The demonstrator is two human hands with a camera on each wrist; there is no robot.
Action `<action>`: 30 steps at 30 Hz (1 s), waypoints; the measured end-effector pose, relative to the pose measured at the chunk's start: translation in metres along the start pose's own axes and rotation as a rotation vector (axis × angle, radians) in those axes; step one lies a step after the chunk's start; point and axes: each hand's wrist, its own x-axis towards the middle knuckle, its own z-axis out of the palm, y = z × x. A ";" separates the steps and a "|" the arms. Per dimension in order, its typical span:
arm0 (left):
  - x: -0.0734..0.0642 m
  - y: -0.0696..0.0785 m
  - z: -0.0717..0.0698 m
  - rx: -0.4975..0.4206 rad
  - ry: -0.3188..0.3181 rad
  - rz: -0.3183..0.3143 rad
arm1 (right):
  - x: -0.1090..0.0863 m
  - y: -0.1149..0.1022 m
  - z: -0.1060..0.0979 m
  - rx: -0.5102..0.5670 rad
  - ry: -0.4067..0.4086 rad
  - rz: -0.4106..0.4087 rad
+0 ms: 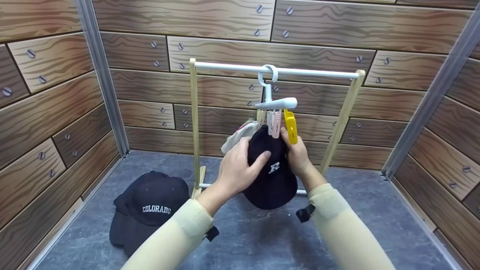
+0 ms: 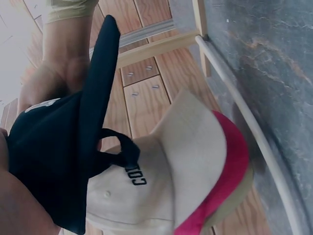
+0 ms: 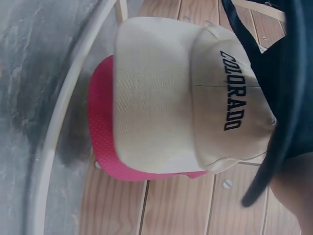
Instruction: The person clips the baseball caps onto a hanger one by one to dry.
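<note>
A dark cap with a white letter on its front hangs brim-down under a white clip hanger. My left hand grips its left side, thumb across the front panel. On the other side my right hand holds the cap's edge close beside a yellow clip; its fingers are largely hidden. A pink clip and pale clips sit right at the cap's top. Behind it hangs a cream cap lettered COLORADO, with a pink brim behind that. The dark cap's back strap shows as a loop.
The hanger hooks over the white bar of a rack with wooden posts. Another dark cap, lettered COLORADO, rests on the grey floor at left. Wood-patterned walls enclose the space.
</note>
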 end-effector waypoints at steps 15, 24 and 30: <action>-0.023 -0.027 0.004 -0.030 0.066 0.000 | -0.017 0.021 -0.006 0.053 -0.025 -0.007; -0.036 -0.038 0.005 -0.180 0.068 -0.130 | -0.029 0.037 -0.013 0.056 -0.022 -0.029; -0.047 -0.050 -0.001 -0.233 0.052 -0.200 | -0.038 0.043 -0.017 -0.028 -0.033 -0.020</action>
